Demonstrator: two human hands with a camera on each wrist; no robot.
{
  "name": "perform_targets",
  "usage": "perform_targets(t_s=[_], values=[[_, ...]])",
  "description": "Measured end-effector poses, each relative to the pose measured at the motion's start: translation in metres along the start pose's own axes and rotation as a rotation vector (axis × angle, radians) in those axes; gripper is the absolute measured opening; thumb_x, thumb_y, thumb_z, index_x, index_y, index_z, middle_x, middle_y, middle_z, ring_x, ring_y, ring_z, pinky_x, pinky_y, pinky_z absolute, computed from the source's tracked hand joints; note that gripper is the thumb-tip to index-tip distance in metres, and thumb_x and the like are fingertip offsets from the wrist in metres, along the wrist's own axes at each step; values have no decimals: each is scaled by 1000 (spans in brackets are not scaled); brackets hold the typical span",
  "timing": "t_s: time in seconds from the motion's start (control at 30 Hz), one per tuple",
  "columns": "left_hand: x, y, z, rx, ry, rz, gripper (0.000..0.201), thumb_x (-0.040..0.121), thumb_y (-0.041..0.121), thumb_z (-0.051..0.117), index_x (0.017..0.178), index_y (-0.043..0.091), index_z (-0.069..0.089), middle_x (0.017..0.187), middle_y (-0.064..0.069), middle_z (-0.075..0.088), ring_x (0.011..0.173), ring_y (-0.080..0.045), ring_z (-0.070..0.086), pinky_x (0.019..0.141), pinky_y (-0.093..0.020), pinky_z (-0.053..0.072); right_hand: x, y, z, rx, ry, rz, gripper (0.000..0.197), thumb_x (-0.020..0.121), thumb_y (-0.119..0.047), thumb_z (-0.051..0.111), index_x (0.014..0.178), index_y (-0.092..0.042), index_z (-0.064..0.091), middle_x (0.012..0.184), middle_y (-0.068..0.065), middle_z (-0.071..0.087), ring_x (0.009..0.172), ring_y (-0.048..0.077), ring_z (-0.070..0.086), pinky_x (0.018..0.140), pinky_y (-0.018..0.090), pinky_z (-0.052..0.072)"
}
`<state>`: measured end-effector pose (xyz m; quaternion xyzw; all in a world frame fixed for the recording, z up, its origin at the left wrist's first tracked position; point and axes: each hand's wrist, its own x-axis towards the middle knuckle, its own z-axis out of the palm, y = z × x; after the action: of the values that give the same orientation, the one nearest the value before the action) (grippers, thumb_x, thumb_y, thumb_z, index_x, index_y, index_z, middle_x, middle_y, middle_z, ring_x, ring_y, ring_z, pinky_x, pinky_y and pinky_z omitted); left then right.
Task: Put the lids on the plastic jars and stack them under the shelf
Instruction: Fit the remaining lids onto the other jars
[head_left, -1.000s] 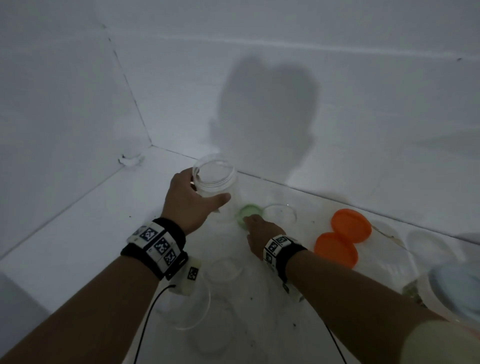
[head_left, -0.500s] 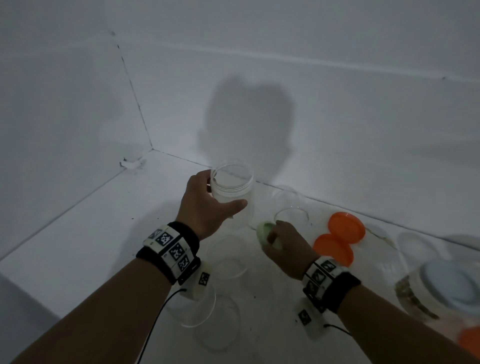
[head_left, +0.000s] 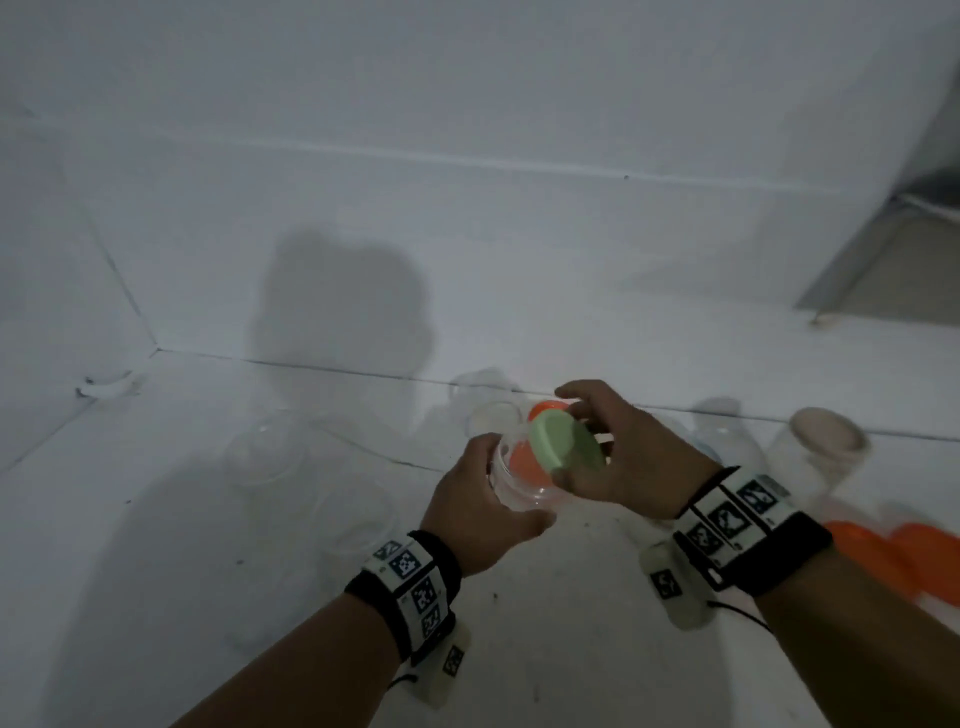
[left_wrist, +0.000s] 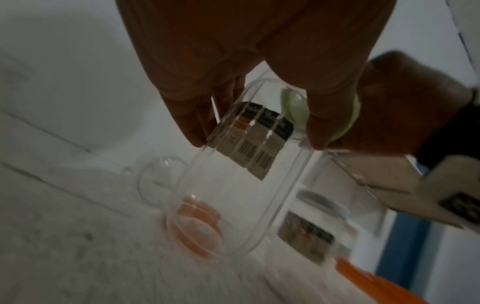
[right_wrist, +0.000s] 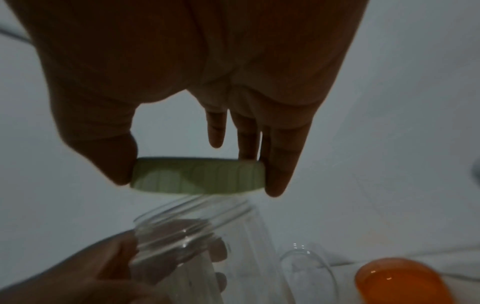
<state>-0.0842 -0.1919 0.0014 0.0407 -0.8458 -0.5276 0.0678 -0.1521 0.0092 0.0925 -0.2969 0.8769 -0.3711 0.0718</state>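
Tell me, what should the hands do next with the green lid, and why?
Probably lower the green lid onto the clear jar's open mouth and twist. The right hand pinches the lid just above the rim, not yet seated, while the left hand grips the jar.

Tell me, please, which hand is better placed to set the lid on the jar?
The right hand: it pinches the green lid by its rim just above the jar's open mouth. The left hand is wrapped round the jar, steadying it.
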Motion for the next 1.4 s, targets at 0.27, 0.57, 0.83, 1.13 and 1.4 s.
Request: perform_targets(t_s=[0.27, 0.57, 0.83, 1.13, 1.4], values=[[-4, -1, 72, -4, -219, 28, 90, 58, 51, 94, 132, 48, 43, 121, 23, 64, 111, -2, 63, 96, -33, 57, -31, 22, -6, -463, -271, 126, 96, 67, -53, 80, 151, -21, 45, 140, 4, 57, 127, 22, 57, 107, 43, 49], [1, -9, 109, -51, -276, 18, 93, 54, 58, 93, 134, 41, 48, 121, 21, 67, 109, 0, 65, 95, -37, 59, -45, 44, -10, -661, -337, 201, 93, 76, -61, 77, 151, -22, 39, 137, 7, 53, 123, 28, 55, 103, 47, 50], [0, -16, 113, -90, -261, 12, 84, 60, 47, 97, 130, 35, 53, 116, 19, 68, 101, 1, 68, 82, -21, 59, -41, 27, -4, -880, -239, 354, 107, 71, -101, 26, 135, -18, 48, 118, 10, 65, 102, 31, 65, 79, 41, 53], [1, -18, 114, -68, -295, 16, 92, 65, 46, 95, 140, 37, 43, 125, 24, 60, 106, 17, 57, 79, -1, 47, -24, 25, -23, -879, -403, 314, 74, 82, -84, 52, 116, -20, 66, 106, 2, 68, 93, 22, 66, 75, 36, 55], [5, -19, 117, -85, -293, 9, 93, 61, 51, 95, 138, 37, 46, 125, 24, 62, 110, 9, 61, 91, -12, 52, -27, 42, -23, -804, -397, 260, 93, 71, -86, 56, 144, -30, 45, 129, -2, 61, 120, 23, 62, 95, 42, 54]])
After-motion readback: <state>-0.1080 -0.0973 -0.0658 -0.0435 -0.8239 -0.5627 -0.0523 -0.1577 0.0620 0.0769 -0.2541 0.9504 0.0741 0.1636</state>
